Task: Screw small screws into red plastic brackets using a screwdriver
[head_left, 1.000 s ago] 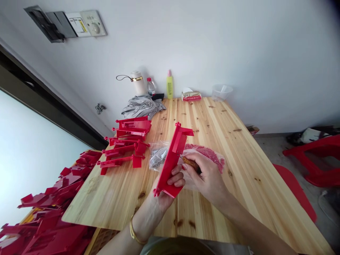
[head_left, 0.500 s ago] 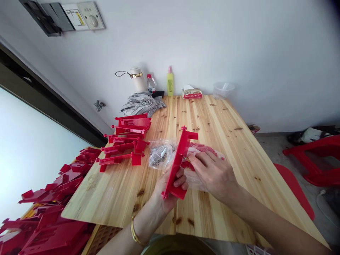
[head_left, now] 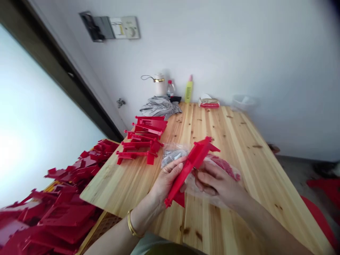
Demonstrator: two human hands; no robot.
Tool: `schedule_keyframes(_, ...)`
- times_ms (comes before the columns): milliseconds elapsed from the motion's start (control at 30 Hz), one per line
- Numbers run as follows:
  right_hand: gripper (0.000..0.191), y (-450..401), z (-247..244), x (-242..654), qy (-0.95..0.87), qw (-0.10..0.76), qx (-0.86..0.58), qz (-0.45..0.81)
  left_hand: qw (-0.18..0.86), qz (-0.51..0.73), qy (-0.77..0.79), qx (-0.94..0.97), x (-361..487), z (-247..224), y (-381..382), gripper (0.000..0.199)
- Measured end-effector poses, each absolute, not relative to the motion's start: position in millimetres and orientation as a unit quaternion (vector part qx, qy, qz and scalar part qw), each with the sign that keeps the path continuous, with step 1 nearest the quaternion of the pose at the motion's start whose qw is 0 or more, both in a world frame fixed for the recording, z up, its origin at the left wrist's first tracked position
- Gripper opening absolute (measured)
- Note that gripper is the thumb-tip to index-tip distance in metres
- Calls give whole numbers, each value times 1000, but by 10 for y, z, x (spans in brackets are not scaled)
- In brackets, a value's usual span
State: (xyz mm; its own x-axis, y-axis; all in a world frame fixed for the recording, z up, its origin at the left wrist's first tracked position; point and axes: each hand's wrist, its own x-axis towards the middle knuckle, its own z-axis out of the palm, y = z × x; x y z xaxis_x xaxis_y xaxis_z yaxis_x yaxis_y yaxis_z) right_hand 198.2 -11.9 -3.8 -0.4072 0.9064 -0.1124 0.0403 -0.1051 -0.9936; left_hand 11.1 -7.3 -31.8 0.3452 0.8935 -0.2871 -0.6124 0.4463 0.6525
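- Has the left hand [head_left: 165, 181] closed on the red part [head_left: 191, 163], thumb on the near side and some fingertips showing past the other edge.
- Holds the red part slanted above the table [head_left: 249, 148], upper end beyond the fingers of both hands, lower end nearer than the left fingertips.
- Has the right hand [head_left: 221, 180] curled nearly shut, pinching a tool [head_left: 195, 171] at the middle of the red part; cannot tell more of its shape, mostly hidden by the fingers.
- Wears a gold bangle [head_left: 129, 224] on the wrist behind the left fingers.
- Has a clear bag [head_left: 172, 154] of small grey pieces just beyond the left fingers.
- Has a bag of red bits [head_left: 225, 165] beyond and partly behind the right fingers.
- Keeps a row of red frames [head_left: 139, 145] beyond the left fingers and to their left, on the table.
- Has a large red heap [head_left: 69, 209] well apart from the left fingers, further left and lower than the table.
- Shows, far beyond the fingers by the wall, a grey cloth [head_left: 159, 106], white flask [head_left: 159, 88], water bottle [head_left: 170, 90], yellow bottle [head_left: 188, 91], tissue box [head_left: 209, 103] and clear tub [head_left: 243, 103].
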Motion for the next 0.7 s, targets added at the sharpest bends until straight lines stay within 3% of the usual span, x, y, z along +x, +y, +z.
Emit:
schedule_keyframes(133,12,-271,-122,1917,-750,309,-443,382,701,607,306,215,-331,-178,-40,54)
schedule_keyframes(333,16,-95,-75,1883,-790,269,-401,379,545,756,334,139,-1084,-24,-258,33)
schedule_keyframes(500,20,756,356,1466,-796,294,-431,307,556,748,358,52,-1070,-256,-469,21)
schedule_keyframes(700,22,1701,334,929,-880,205,-399,156,536,777,328,38,-935,-380,-408,20)
